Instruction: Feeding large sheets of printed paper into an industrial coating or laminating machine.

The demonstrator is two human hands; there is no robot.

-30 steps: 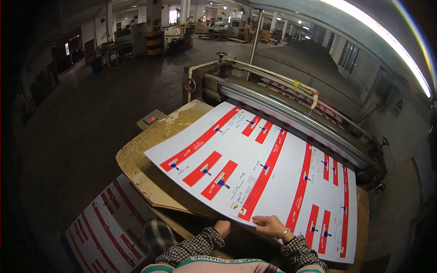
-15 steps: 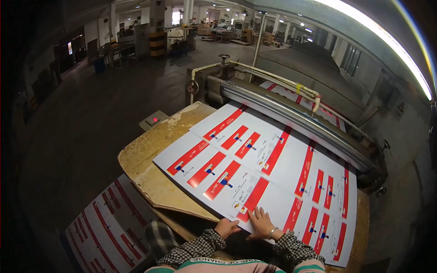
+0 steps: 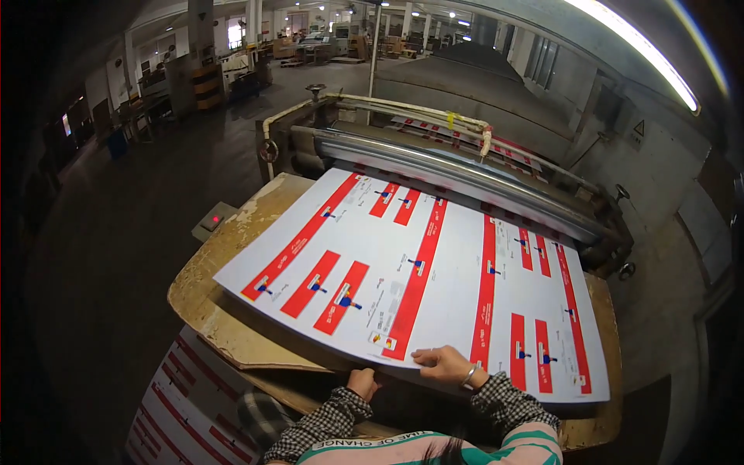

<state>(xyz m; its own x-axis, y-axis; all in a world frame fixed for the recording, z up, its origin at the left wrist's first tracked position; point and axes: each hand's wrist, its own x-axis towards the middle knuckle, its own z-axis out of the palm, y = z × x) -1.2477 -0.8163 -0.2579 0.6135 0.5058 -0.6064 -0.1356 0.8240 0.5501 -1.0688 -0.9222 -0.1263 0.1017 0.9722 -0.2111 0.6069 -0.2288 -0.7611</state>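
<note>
A large white printed sheet [image 3: 449,310] with red bands and small blue figures lies on a worn wooden table [image 3: 198,291]. Its far edge meets the long metal roller [image 3: 465,182] of a machine. My right hand [image 3: 446,364], a bangle at its wrist, has curled fingers over the sheet's near edge and pinches it there. Just below that edge, to the left, my left hand [image 3: 363,383] is closed, its fingertips hidden, so what it grips cannot be made out.
More printed sheets [image 3: 186,403] are stacked low at the left. A switch box [image 3: 213,221] with a red light stands beside the table. Handwheels [image 3: 269,150] and a pale pipe [image 3: 372,103] flank the roller. Behind the machine, a printed sheet [image 3: 465,139] shows.
My right hand has gone from lying spread on the sheet to pinching its near edge. My left hand has drawn slightly away. Where two overlapping sheets showed, one now covers the table; the view has shifted.
</note>
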